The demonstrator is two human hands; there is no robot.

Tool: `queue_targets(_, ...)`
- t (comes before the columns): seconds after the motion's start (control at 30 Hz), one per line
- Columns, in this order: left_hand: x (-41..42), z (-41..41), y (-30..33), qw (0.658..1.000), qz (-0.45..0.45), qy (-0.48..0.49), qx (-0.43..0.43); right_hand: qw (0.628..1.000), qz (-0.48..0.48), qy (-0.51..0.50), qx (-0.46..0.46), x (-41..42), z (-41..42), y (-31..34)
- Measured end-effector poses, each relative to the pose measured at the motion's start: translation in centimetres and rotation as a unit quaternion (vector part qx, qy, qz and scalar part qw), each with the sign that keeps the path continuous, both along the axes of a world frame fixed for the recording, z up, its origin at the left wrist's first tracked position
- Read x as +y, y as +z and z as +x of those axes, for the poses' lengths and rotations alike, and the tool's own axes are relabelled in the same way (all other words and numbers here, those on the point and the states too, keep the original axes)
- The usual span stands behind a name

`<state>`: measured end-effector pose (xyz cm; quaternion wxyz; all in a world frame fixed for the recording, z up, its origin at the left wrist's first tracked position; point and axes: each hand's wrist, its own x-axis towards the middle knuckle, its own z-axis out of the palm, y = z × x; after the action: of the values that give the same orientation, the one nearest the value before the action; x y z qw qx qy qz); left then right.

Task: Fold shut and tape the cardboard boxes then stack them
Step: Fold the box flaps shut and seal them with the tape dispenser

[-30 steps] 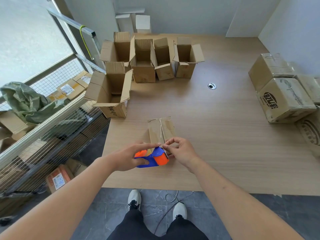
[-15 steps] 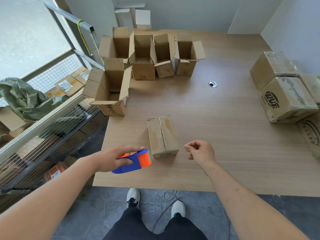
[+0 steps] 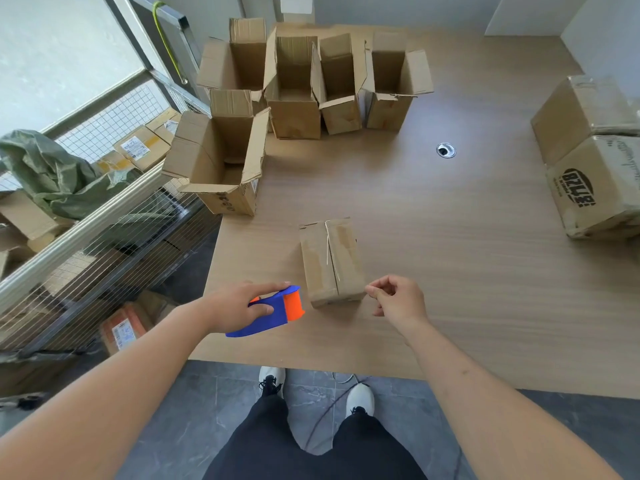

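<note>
A small closed cardboard box [image 3: 330, 261] lies near the table's front edge, its top flaps meeting along a centre seam. My left hand [image 3: 235, 306] grips a blue and orange tape dispenser [image 3: 277, 311] just left of the box's near end. Beside the box's near right corner hovers my right hand [image 3: 398, 297], fingers curled and thumb against forefinger, with nothing visible between them. One open box [image 3: 221, 161] stands at the table's left edge. Several more open boxes [image 3: 294, 81] stand in a row at the back.
The wooden table [image 3: 450, 271] has a cable hole [image 3: 446, 150] in its middle. Larger closed boxes [image 3: 588, 150] sit at the right edge. A metal mesh railing [image 3: 86, 230] runs along the left, with parcels and a green sack behind it.
My left hand pulled the dispenser away from the box's near end to the left. My right hand left the dispenser and moved right of the box.
</note>
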<state>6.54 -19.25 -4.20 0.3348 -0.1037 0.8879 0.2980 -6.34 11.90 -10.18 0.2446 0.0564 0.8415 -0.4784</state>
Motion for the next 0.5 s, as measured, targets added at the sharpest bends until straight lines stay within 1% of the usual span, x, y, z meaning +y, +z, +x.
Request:
queue_targets(0.1,0.4,-0.4,-0.7,1.000,-0.010,-0.005,-0.001,1.000,-0.021,0.006,-0.011,0.1,-0.1,-0.9)
queue_targets(0.2,1.1,-0.9,-1.2,1.000,-0.024,-0.014,-0.002,0.999,-0.018,0.047,-0.001,0.3,-0.3,-1.8)
queue_targets(0.27,1.4,-1.0,-1.5,0.999,-0.030,-0.017,0.003,0.996,-0.007,0.084,0.000,0.4,-0.3,-1.9)
queue_targets(0.37,1.3,-1.0,-1.8,1.000,-0.025,-0.014,0.008,0.986,0.030,0.160,-0.044,0.5,0.0,-1.6)
queue_targets(0.4,1.2,-1.0,-1.8,1.000,-0.024,-0.012,0.011,0.983,0.054,0.172,-0.023,0.4,0.2,-1.5)
queue_targets(0.43,1.2,-0.9,-1.9,1.000,-0.022,-0.011,0.014,0.977,0.086,0.190,0.029,0.1,0.4,-1.3)
queue_targets(0.47,1.2,-0.9,-2.0,1.000,-0.021,-0.010,0.015,0.962,0.125,0.219,0.106,-0.3,0.7,-1.1)
queue_targets(0.5,1.2,-0.9,-2.1,1.000,-0.019,-0.010,0.016,0.935,0.157,0.260,0.185,-0.9,0.9,-0.7)
